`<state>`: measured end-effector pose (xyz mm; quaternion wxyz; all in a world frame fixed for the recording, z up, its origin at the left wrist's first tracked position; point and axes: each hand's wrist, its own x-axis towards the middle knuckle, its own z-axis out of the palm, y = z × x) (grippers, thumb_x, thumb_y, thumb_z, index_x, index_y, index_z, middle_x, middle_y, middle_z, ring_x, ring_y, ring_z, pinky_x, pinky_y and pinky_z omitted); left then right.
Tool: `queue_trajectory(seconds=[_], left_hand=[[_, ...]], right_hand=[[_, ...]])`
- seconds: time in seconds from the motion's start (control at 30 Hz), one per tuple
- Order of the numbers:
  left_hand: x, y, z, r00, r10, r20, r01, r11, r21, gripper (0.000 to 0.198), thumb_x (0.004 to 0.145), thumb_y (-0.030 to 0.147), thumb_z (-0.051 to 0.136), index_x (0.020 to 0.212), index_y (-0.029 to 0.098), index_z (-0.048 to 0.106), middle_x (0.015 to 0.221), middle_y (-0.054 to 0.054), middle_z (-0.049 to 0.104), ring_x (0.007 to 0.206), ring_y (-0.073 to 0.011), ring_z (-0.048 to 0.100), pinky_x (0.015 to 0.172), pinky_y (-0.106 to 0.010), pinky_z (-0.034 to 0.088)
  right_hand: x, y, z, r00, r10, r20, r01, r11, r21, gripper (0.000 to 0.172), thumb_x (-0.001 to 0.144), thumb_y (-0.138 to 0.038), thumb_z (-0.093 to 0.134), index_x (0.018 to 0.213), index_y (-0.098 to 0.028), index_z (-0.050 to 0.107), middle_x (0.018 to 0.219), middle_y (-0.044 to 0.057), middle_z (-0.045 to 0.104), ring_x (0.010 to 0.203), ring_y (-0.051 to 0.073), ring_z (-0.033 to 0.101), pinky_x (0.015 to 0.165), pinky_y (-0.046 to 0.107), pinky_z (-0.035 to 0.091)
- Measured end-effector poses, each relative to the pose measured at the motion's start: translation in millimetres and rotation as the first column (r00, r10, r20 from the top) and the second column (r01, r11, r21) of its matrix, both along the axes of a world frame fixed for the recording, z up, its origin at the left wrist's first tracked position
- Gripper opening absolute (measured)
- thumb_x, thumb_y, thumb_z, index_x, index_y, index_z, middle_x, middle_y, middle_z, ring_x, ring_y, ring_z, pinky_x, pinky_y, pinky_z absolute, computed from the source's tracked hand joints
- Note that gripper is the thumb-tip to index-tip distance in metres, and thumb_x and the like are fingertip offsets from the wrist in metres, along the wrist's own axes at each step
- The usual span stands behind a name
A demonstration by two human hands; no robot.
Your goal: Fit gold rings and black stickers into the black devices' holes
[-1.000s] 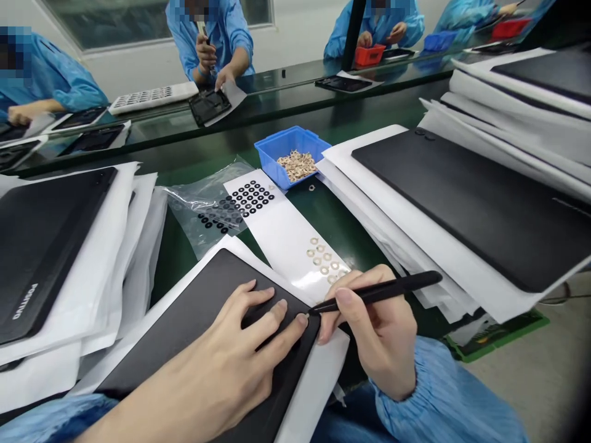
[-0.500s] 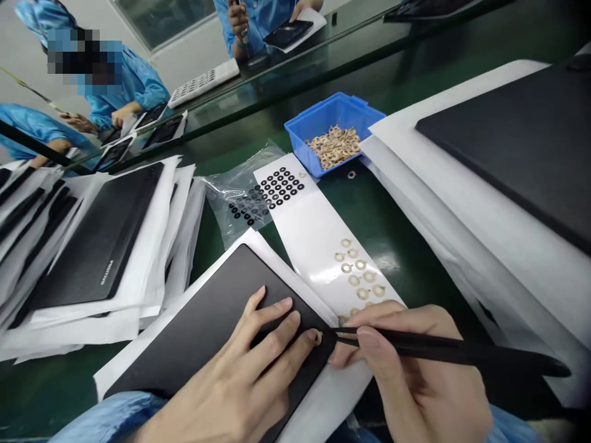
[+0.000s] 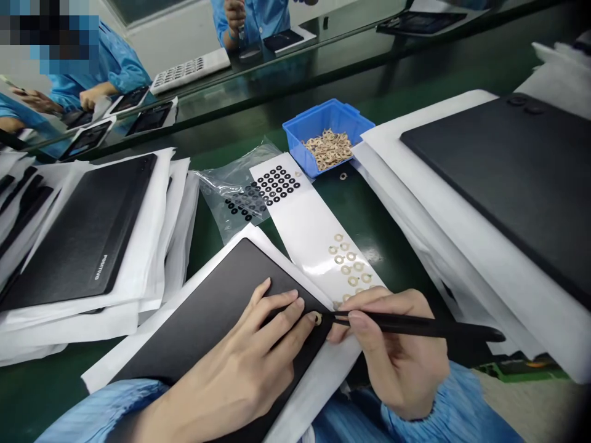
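Observation:
My left hand (image 3: 249, 360) lies on a black tablet-like panel (image 3: 198, 314) that rests on a white sheet. Its fingers are stretched out, and one fingertip touches a small tan ring (image 3: 317, 318) near the panel's right corner. In my right hand (image 3: 392, 351) I grip black tweezers (image 3: 429, 325), their tips pointing left, close beside that ring. Whether the tips touch it I cannot tell. Behind the panel lies a white backing strip (image 3: 314, 227), with several tan rings on its near end and black ring stickers (image 3: 277, 184) at its far end.
A blue bin (image 3: 295, 138) holds many tan rings. Stacks of panels with white sheets stand left, topped by a panel (image 3: 92, 227) marked POSITIVO, and right, topped by a larger-looking panel (image 3: 503, 166). Clear plastic (image 3: 212, 197) lies by the strip. Co-workers in blue sit across the line.
The view has shifted somewhat. The tweezers' back end now sits further left in view. Both hands stay at the same corner of the panel, and the ring remains under the left fingertip.

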<state>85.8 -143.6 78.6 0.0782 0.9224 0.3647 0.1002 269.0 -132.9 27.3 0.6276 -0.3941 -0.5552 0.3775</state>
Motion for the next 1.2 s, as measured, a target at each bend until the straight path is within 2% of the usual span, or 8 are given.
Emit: queue_trajectory(seconds=[0.17, 0.4, 0.57, 0.73, 0.83, 0.9, 1.0, 1.2], left_hand=[[-3.6, 1.8, 8.2, 0.996, -0.044, -0.076, 0.042, 0.999, -0.028, 0.042, 0.089, 0.006, 0.041, 0.131, 0.008, 0.047, 0.126, -0.012, 0.057, 0.130, -0.0257, 0.042, 0.112, -0.051, 0.032], [-23.6, 34.8, 35.1, 0.966, -0.225, -0.127, 0.181, 0.940, -0.290, 0.044, 0.091, 0.008, 0.041, 0.132, 0.023, 0.049, 0.137, -0.002, 0.051, 0.132, -0.0143, 0.041, 0.116, -0.032, 0.027], [-34.7, 36.6, 29.3, 0.967, -0.251, -0.048, 0.225, 0.925, -0.307, 0.050, 0.089, 0.009, 0.045, 0.137, 0.024, 0.043, 0.143, -0.002, 0.045, 0.136, -0.0173, 0.033, 0.116, -0.037, 0.025], [-35.7, 33.5, 22.1, 0.961, -0.270, 0.055, 0.273, 0.911, -0.309, 0.042, 0.087, 0.010, 0.047, 0.128, 0.019, 0.052, 0.139, -0.004, 0.049, 0.131, -0.0200, 0.038, 0.114, -0.037, 0.026], [-38.3, 34.7, 19.7, 0.960, -0.270, 0.075, 0.280, 0.920, -0.273, 0.041, 0.087, 0.012, 0.049, 0.127, 0.021, 0.054, 0.140, -0.004, 0.047, 0.132, -0.0235, 0.034, 0.112, -0.039, 0.029], [-42.5, 37.7, 15.8, 0.970, -0.236, 0.063, 0.244, 0.942, -0.228, 0.042, 0.087, 0.018, 0.052, 0.129, 0.024, 0.052, 0.143, -0.005, 0.043, 0.135, -0.0286, 0.029, 0.112, -0.046, 0.028], [-51.2, 46.5, 7.5, 0.995, -0.102, 0.008, 0.102, 0.978, -0.181, 0.056, 0.087, 0.041, 0.057, 0.138, 0.025, 0.043, 0.146, -0.011, 0.038, 0.137, -0.0361, 0.023, 0.111, -0.060, 0.017], [-61.1, 61.2, 1.6, 0.999, -0.020, -0.027, 0.013, 0.971, -0.241, 0.079, 0.075, 0.063, 0.062, 0.142, 0.030, 0.037, 0.150, -0.010, 0.032, 0.139, -0.0449, 0.008, 0.107, -0.067, 0.016]], right_hand=[[1.3, 0.6, -4.9, 0.999, 0.012, 0.051, -0.017, 0.995, 0.094, 0.022, 0.081, -0.001, 0.055, 0.088, -0.021, 0.050, 0.072, 0.000, 0.059, 0.056, 0.013, 0.062, 0.051, 0.028, 0.051], [1.8, -3.6, -9.1, 0.986, 0.164, 0.005, -0.163, 0.975, 0.151, 0.018, 0.083, -0.007, 0.059, 0.090, -0.021, 0.051, 0.073, 0.001, 0.060, 0.057, 0.014, 0.062, 0.048, 0.026, 0.049], [12.4, 12.1, 17.2, 0.993, 0.104, -0.053, -0.096, 0.986, 0.133, 0.008, 0.091, -0.019, 0.052, 0.084, -0.021, 0.051, 0.071, 0.000, 0.061, 0.047, 0.011, 0.059, 0.043, 0.025, 0.048], [17.2, 84.5, 74.8, 0.930, -0.257, 0.264, 0.187, 0.946, 0.265, 0.019, 0.087, -0.037, 0.060, 0.082, -0.021, 0.051, 0.071, 0.002, 0.061, 0.054, 0.016, 0.063, 0.054, 0.030, 0.050], [3.0, 150.4, 90.7, 0.831, -0.402, 0.385, 0.261, 0.892, 0.369, 0.017, 0.091, -0.037, 0.050, 0.092, -0.020, 0.047, 0.082, 0.007, 0.063, 0.068, 0.020, 0.065, 0.069, 0.035, 0.051], [-6.9, 190.3, 88.8, 0.729, -0.395, 0.558, 0.252, 0.914, 0.318, 0.009, 0.091, -0.026, 0.047, 0.095, -0.019, 0.045, 0.095, 0.012, 0.062, 0.086, 0.024, 0.064, 0.084, 0.039, 0.048], [-12.1, 229.4, 78.6, 0.691, -0.329, 0.644, 0.218, 0.944, 0.248, 0.007, 0.086, -0.019, 0.046, 0.092, -0.018, 0.044, 0.083, 0.012, 0.063, 0.078, 0.026, 0.063, 0.079, 0.040, 0.047], [-13.4, 237.7, 81.2, 0.643, -0.214, 0.735, 0.107, 0.976, 0.191, 0.015, 0.092, -0.021, 0.030, 0.097, -0.017, 0.044, 0.068, 0.007, 0.063, 0.066, 0.022, 0.060, 0.072, 0.034, 0.044]])
